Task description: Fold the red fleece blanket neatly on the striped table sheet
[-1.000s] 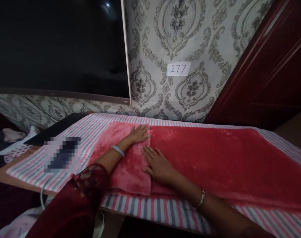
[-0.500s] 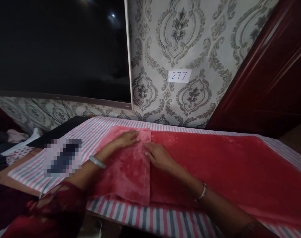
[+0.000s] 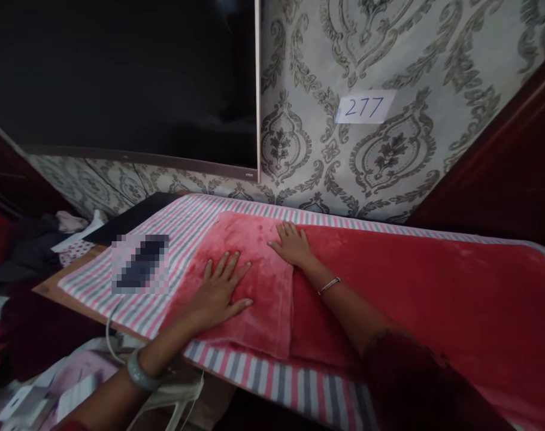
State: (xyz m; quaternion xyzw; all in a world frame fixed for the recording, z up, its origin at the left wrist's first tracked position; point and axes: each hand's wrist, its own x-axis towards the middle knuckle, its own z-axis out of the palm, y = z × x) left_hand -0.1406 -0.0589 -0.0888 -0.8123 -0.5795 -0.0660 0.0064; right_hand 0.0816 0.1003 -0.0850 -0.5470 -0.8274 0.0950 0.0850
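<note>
Red rectangular plush blanket (image 3: pixel 411 299), lying flat, its left end overlaid by a paler flap (image 3: pixel 268 323). Both hands are open, gripping nothing: the left hand (image 3: pixel 216 299) rests, fingers spread, on the flap's left part; the right hand (image 3: pixel 293 246) lies at its far right edge. Uneven sideways pressure could skew the flap or ruck the pink, grey and white striped cloth (image 3: pixel 272 383) beneath, which covers a brown wooden worktop (image 3: pixel 57 286).
</note>
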